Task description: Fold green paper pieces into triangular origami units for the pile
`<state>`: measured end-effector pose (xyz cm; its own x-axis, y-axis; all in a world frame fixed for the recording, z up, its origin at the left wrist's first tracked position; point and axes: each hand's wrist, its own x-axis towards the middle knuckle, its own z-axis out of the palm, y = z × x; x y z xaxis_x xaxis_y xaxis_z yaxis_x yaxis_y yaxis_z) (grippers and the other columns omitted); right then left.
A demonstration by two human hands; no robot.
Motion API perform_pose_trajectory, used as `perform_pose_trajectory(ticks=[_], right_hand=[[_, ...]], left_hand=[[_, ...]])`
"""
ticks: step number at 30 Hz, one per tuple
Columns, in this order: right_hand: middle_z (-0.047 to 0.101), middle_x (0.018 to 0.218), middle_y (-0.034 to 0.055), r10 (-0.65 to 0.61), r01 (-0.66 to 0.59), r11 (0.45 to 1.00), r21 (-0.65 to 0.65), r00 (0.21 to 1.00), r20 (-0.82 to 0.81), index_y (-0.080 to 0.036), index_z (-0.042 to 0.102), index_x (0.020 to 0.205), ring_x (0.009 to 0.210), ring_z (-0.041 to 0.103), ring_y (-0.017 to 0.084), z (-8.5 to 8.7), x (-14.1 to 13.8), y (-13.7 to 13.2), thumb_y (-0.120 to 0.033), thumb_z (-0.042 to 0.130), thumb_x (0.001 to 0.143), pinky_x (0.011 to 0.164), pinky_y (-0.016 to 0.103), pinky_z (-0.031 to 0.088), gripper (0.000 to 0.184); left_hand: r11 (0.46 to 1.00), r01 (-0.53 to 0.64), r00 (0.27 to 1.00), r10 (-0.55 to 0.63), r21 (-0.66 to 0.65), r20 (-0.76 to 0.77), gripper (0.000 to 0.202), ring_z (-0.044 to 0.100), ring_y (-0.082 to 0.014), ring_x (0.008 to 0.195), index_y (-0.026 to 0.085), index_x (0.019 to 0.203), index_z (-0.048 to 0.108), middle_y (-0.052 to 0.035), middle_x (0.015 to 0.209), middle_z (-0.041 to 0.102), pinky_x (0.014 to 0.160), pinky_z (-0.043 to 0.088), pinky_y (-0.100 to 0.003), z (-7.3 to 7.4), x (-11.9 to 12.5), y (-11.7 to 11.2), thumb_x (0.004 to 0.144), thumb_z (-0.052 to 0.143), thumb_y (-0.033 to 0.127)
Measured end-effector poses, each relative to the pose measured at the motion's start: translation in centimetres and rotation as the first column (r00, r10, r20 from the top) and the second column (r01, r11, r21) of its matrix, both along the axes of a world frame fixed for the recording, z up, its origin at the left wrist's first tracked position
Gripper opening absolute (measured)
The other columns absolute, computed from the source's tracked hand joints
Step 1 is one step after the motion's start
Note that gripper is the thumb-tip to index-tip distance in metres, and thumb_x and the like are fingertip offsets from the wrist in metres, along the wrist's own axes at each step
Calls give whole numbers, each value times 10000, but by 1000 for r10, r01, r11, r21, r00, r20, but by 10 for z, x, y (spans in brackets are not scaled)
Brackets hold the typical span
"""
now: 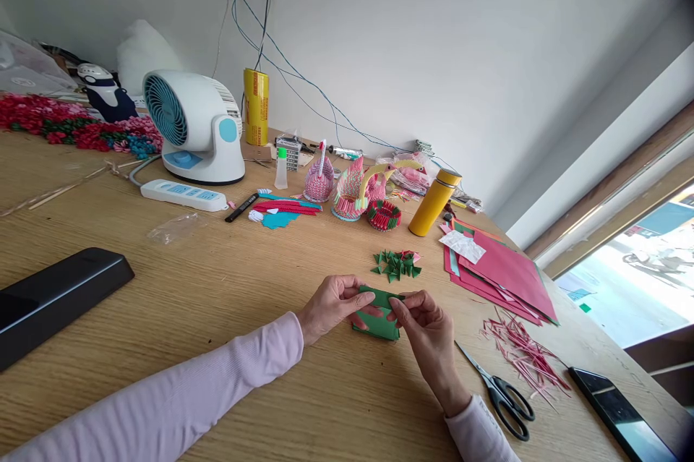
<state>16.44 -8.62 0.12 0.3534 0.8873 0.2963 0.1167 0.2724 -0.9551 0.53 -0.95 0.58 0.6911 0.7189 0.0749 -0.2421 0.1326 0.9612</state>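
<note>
Between my two hands is a small green strip of paper (382,298), held up just above the table. My left hand (337,303) pinches its left end with thumb and fingers, and my right hand (426,324) pinches the right end. Below it, partly behind my fingers, lies more green paper (379,328) on the table. A small heap of folded green paper triangles (397,266), with a little red and pink among them, sits just beyond my hands. Scissors (502,393) with black handles rest to the right of my right hand.
Red paper sheets (510,267) and pink paper shreds (525,357) lie at right, near a phone (618,411). Farther back stand a yellow bottle (435,203), a red-green paper ring (384,215), folded-paper swans (350,191) and a fan (195,126). A black case (59,299) is at left.
</note>
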Motion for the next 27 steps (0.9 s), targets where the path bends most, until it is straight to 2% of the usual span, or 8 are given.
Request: perform_pose_trajectory(ticks=[6, 11, 14, 17, 21, 24, 27], right_hand=[[634, 596, 19, -41, 41, 999, 12, 999, 7, -169, 567, 684, 521, 563, 132, -5, 4, 3, -366, 738, 701, 464, 230, 417, 261], [614, 562, 1, -51, 51, 999, 2, 998, 27, -169, 569, 693, 493, 546, 122, -4, 4, 2, -369, 732, 706, 464, 229, 412, 258], [613, 601, 3, -28, 29, 1000, -9, 998, 52, -174, 554, 681, 506, 557, 124, -3, 3, 1, -363, 727, 713, 460, 231, 415, 258], [610, 607, 2, 3, -2, 1000, -5, 996, 89, -178, 546, 676, 520, 556, 125, -4, 2, -1, -351, 727, 715, 468, 233, 422, 253], [602, 631, -14, 37, -36, 999, -14, 998, 45, -192, 560, 823, 539, 569, 126, -3, 0, -1, -323, 715, 736, 484, 231, 439, 220], [592, 687, -27, 53, -53, 999, 0, 998, -28, -219, 537, 980, 544, 592, 126, 0, -1, -1, -313, 725, 727, 490, 233, 461, 329], [593, 731, -21, 141, -141, 990, -5, 988, -57, -233, 509, 1089, 625, 626, 144, 3, -1, -1, -291, 726, 728, 565, 252, 502, 426]], left_hand=[[1000, -11, 1000, 11, -7, 16, 367, 689, -245, 776, 103, 917, 576, -59, 750, 677, 540, 549, -282, -2, 1, 0, 685, 724, 346], [999, 3, 1000, -2, 39, -26, 379, 686, -254, 808, 96, 933, 593, -81, 777, 696, 539, 543, -268, -1, 0, 0, 681, 725, 346], [992, 51, 995, -40, 114, -94, 356, 689, -235, 767, 84, 914, 632, -105, 784, 711, 470, 497, -213, 1, -2, 0, 718, 683, 378], [974, 137, 982, -110, 178, -156, 363, 682, -182, 642, 84, 894, 664, -115, 833, 714, 376, 397, -163, 2, -3, 1, 763, 619, 419], [960, 190, 968, -148, 205, -202, 397, 647, -129, 521, 76, 855, 672, -121, 817, 713, 334, 313, -150, 1, -5, 1, 778, 582, 455], [962, 173, 972, -131, 212, -197, 409, 645, -130, 513, 83, 848, 672, -123, 819, 712, 337, 312, -158, 0, -4, 1, 778, 570, 473], [967, 145, 978, -108, 211, -177, 406, 654, -138, 529, 85, 853, 668, -126, 844, 707, 348, 333, -164, -1, -3, 0, 784, 566, 471]])
